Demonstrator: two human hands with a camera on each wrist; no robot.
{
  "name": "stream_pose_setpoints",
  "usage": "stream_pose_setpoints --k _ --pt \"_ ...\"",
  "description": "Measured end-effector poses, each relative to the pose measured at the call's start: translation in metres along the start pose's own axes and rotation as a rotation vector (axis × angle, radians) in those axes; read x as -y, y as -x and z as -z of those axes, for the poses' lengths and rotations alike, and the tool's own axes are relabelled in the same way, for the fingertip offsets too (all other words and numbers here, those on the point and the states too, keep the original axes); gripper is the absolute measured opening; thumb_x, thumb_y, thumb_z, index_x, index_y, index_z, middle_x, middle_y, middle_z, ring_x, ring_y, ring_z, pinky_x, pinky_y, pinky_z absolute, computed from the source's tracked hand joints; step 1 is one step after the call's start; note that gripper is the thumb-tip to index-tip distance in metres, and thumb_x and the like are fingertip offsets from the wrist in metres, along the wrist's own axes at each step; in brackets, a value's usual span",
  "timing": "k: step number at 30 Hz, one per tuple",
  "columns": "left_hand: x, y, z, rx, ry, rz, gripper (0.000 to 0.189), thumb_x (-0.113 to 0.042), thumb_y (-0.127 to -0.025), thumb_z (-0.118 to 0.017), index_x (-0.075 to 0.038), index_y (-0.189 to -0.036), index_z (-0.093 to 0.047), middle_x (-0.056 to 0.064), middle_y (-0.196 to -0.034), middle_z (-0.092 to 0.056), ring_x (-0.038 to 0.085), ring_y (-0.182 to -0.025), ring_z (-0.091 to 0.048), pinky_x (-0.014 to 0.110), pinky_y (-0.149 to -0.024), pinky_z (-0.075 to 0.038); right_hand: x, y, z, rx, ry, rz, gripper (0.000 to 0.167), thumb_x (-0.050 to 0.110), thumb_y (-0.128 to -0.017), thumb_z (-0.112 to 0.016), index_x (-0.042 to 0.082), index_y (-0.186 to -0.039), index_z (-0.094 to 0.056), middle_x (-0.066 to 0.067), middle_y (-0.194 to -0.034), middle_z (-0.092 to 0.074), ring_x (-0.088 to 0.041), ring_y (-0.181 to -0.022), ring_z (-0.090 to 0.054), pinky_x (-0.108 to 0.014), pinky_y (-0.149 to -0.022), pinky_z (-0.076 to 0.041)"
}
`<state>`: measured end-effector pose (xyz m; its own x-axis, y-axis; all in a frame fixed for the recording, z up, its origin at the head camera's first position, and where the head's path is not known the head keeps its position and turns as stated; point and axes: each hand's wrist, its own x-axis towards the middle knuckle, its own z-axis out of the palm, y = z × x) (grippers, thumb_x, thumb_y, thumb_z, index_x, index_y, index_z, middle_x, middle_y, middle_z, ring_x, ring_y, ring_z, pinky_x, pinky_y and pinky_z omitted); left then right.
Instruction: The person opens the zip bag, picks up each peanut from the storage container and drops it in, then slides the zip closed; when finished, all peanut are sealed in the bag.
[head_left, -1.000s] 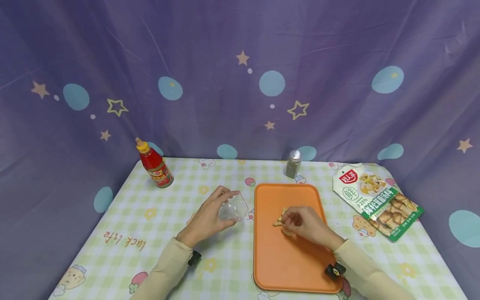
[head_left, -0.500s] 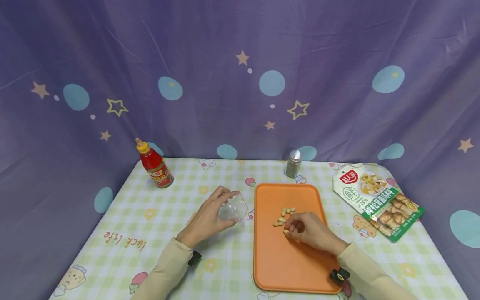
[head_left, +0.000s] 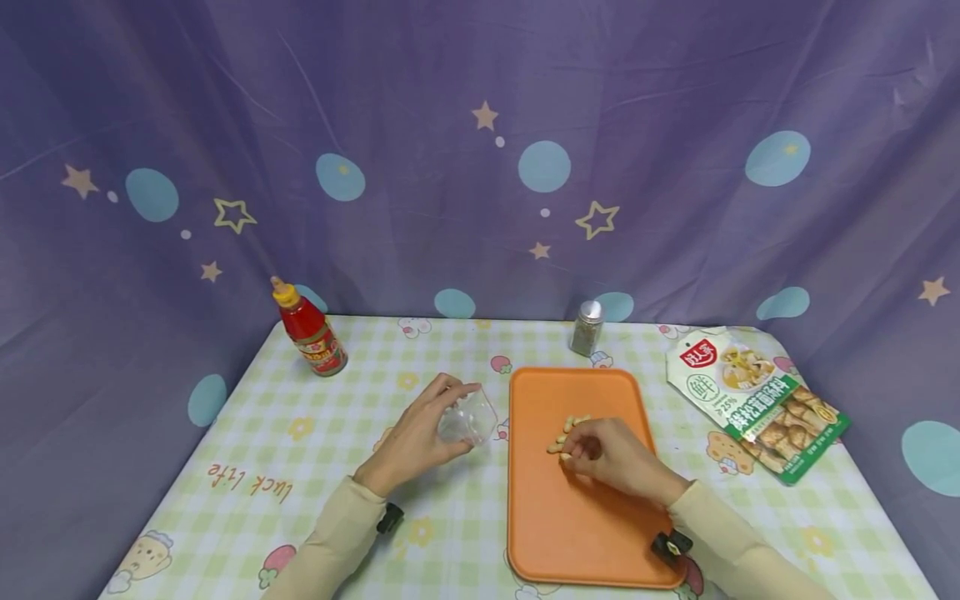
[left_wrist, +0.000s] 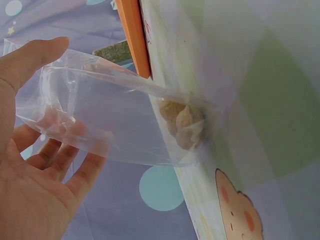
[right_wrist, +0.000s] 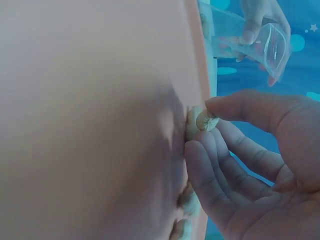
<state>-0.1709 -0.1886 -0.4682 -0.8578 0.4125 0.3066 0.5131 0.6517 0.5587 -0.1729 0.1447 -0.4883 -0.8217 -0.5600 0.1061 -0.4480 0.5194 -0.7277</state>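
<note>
My left hand (head_left: 412,435) holds the mouth of a clear plastic bag (left_wrist: 115,115) spread between thumb and fingers, left of the orange tray (head_left: 573,542). At the bag's bottom sit some peanuts (left_wrist: 184,122), seen through the film in the left wrist view. Over the tray, my right hand (head_left: 618,462) pinches a peanut (right_wrist: 206,120) between thumb and fingers. Close behind it lies another peanut (right_wrist: 192,120). More unshelled peanuts (head_left: 573,422) lie on the tray beyond my right fingertips, partly hidden by the hand.
A red sauce bottle (head_left: 311,333) with a yellow cap stands at the back left. Behind the tray is a small spice jar (head_left: 586,328). A mushroom-pictured seasoning pouch (head_left: 757,404) lies to the right. A purple curtain (head_left: 420,167) closes off the back of the checked table.
My right hand drew back a little from the peanuts, uncovering several, then moved slightly forward and left to them again. The left hand and bag have stayed in place.
</note>
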Motion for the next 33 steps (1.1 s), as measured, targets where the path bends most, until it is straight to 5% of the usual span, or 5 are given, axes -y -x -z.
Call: stream_pose_setpoints --k 8,15,33 --pt "0.000 -0.002 0.002 -0.006 -0.004 -0.010 0.081 -0.015 -0.077 -0.093 -0.025 -0.148 -0.057 -0.004 -0.127 -0.055 0.018 -0.108 -0.062 0.035 -0.092 -0.057 0.019 -0.019 0.000 0.004 0.003 -0.013 0.012 0.008 -0.083 -0.082 0.017 -0.087 -0.074 0.009 -0.076 -0.068 -0.003 -0.068 -0.061 -0.019 -0.064 -0.051" --pt "-0.001 0.002 0.001 0.004 -0.010 0.017 0.079 -0.015 -0.077 -0.093 -0.022 -0.148 -0.058 0.006 -0.129 -0.059 0.018 -0.108 -0.060 0.035 -0.092 -0.056 0.036 -0.037 -0.006 0.012 -0.037 0.032 0.010 0.008 -0.085 -0.079 0.015 -0.087 -0.072 0.008 -0.079 -0.069 -0.004 -0.072 -0.064 -0.021 -0.069 -0.055" --pt "-0.001 0.002 -0.001 -0.003 -0.032 -0.016 0.080 -0.014 -0.076 -0.093 -0.021 -0.148 -0.057 0.005 -0.128 -0.058 0.013 -0.107 -0.058 0.034 -0.091 -0.057 0.080 -0.071 -0.014 -0.056 -0.237 0.060 0.012 0.016 -0.092 -0.079 0.018 -0.100 -0.071 0.002 -0.096 -0.073 -0.012 -0.086 -0.072 -0.027 -0.079 -0.061"
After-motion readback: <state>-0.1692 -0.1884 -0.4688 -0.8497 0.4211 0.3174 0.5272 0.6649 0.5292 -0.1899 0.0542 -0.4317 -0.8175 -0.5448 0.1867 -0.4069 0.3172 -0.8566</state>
